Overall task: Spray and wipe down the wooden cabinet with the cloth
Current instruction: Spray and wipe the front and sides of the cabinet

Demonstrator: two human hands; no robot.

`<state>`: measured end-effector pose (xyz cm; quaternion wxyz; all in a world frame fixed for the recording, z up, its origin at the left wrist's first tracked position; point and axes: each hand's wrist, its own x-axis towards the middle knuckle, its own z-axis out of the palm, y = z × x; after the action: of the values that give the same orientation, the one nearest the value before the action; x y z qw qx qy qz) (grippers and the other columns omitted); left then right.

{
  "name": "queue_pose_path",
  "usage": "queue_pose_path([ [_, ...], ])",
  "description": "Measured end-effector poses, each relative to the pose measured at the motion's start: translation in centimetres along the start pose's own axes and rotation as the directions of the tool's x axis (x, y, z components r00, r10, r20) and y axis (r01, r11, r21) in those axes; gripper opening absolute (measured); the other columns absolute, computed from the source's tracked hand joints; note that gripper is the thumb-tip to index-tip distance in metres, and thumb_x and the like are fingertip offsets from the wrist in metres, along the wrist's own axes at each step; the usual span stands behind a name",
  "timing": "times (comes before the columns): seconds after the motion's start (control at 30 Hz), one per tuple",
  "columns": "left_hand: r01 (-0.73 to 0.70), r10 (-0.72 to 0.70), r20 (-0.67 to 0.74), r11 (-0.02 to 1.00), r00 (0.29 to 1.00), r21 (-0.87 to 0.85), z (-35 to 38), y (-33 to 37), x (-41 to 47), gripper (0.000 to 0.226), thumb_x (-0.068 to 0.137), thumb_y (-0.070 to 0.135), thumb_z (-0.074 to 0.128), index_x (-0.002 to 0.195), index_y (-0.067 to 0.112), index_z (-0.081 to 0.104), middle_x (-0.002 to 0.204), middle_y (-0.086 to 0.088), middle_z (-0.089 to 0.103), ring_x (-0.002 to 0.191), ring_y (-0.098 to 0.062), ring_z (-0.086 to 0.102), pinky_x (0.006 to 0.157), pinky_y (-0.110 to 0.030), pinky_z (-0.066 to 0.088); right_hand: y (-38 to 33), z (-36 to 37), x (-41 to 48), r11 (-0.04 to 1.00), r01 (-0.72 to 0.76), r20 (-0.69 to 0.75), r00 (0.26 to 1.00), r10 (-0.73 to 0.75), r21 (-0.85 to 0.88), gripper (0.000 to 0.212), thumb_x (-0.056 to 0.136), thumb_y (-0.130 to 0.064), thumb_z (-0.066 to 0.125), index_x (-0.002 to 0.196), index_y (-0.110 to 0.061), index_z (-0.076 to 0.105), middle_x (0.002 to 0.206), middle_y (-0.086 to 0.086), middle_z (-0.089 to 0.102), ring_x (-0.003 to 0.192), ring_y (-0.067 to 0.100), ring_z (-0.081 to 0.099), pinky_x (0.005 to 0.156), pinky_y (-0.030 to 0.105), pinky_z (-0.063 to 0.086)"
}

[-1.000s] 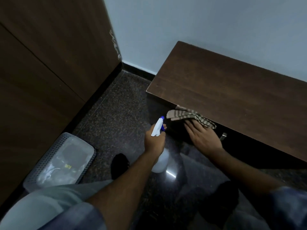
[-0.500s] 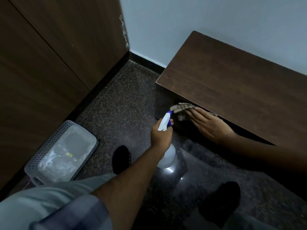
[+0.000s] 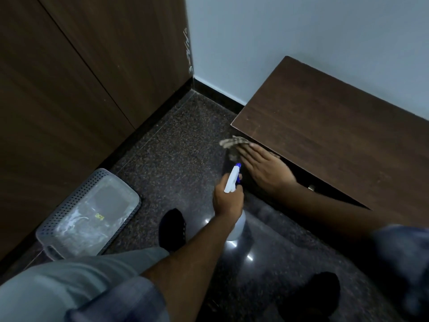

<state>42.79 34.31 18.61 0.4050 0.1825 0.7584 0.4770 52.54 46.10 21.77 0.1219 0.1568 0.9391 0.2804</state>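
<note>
- Since the earlier frames, right hand [image 3: 267,170] and cloth [image 3: 233,143] have travelled leftward along the cabinet's front face, now arriving at its left corner; the left hand [image 3: 228,198] has kept its station just beside.
- Head view, wiping hand: right hand lies flat, fingers extended, palm pressing the striped cloth against the vertical front of the wooden cabinet [image 3: 336,135], just under the top's overhang. No closed grasp; the cloth is pinned by pressure, which suits a sliding wipe. Part of the cloth protrudes past the corner.
- Head view, spraying hand: left hand is wrapped around the neck of the spray bottle [image 3: 233,182], nozzle aimed toward the cabinet front. Judged held at the ready so spraying can alternate with wiping; whether the trigger is pressed cannot be told.
- Surroundings: a perforated grey basket [image 3: 69,219] stands on the speckled floor [image 3: 185,147], well apart from the work.
- Assessment: the front face is mid-wipe.
</note>
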Motion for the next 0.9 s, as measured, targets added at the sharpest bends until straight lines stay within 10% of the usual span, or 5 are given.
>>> queue_pose_path([
  [0.3, -0.116, 0.109, -0.057, 0.982, 0.992, -0.148, -1.3, -1.4, 2.8, 0.033, 0.085, 0.005, 0.062, 0.106, 0.025, 0.077, 0.077, 0.028, 0.068, 0.081, 0.010, 0.066, 0.079, -0.014, 0.048, 1.3, 0.5, -3.7, 0.993, 0.099, 0.107, 0.990, -0.091, -0.068, 0.058, 0.096, -0.012, 0.000, 0.149, 0.008, -0.004, 0.160, 0.026, -0.009, 0.152, 0.037, -0.004, 0.117, 0.048, -0.020],
  [0.47, -0.059, 0.055, -0.039, 0.993, 0.998, -0.099, -1.2, -0.4, 5.1, 0.028, 0.081, 0.010, 0.058, 0.077, 0.036, 0.069, 0.082, 0.008, 0.071, 0.081, -0.018, 0.069, 0.080, -0.033, 0.056, -3.7, 4.7, -2.0, 0.999, 0.040, 0.146, 0.989, -0.035, -0.027, 0.060, 0.100, -0.018, 0.010, 0.156, 0.003, 0.011, 0.159, 0.022, -0.013, 0.153, 0.035, -0.003, 0.112, 0.049, -0.030],
  [0.63, 0.150, -0.150, 0.000, 0.987, 0.989, -0.060, -1.0, -3.9, 5.2, 0.043, 0.083, 0.012, 0.055, 0.113, 0.032, 0.076, 0.067, 0.013, 0.058, 0.065, -0.017, 0.056, 0.062, -0.030, 0.046, -3.4, 7.0, -10.6, 0.994, 0.111, 0.260, 0.959, -0.111, 0.016, 0.066, 0.092, -0.012, -0.003, 0.152, 0.012, 0.013, 0.154, 0.038, -0.012, 0.148, 0.049, -0.008, 0.113, 0.056, -0.026],
  [0.8, 0.191, -0.190, 0.031, 0.980, 0.981, -0.051, -0.5, -6.6, 4.2, 0.043, 0.092, 0.009, 0.057, 0.088, 0.049, 0.072, 0.081, 0.012, 0.065, 0.071, -0.017, 0.059, 0.067, -0.030, 0.049, -3.2, 4.8, -10.8, 0.994, 0.113, 0.235, 0.966, -0.110, 0.002, 0.066, 0.089, -0.010, -0.011, 0.148, 0.016, 0.001, 0.153, 0.043, -0.012, 0.146, 0.052, -0.009, 0.116, 0.059, -0.020],
  [0.9, 0.185, -0.178, 0.078, 0.979, 0.981, -0.084, -0.7, -6.8, 3.9, 0.056, 0.091, 0.001, 0.052, 0.105, 0.052, 0.071, 0.086, 0.019, 0.063, 0.070, -0.015, 0.055, 0.064, -0.030, 0.046, -3.1, 5.8, -6.7, 0.994, 0.089, 0.089, 0.992, -0.094, 0.064, 0.064, 0.093, -0.011, -0.004, 0.151, 0.012, 0.010, 0.158, 0.037, 0.002, 0.149, 0.047, 0.007, 0.120, 0.053, -0.014],
])
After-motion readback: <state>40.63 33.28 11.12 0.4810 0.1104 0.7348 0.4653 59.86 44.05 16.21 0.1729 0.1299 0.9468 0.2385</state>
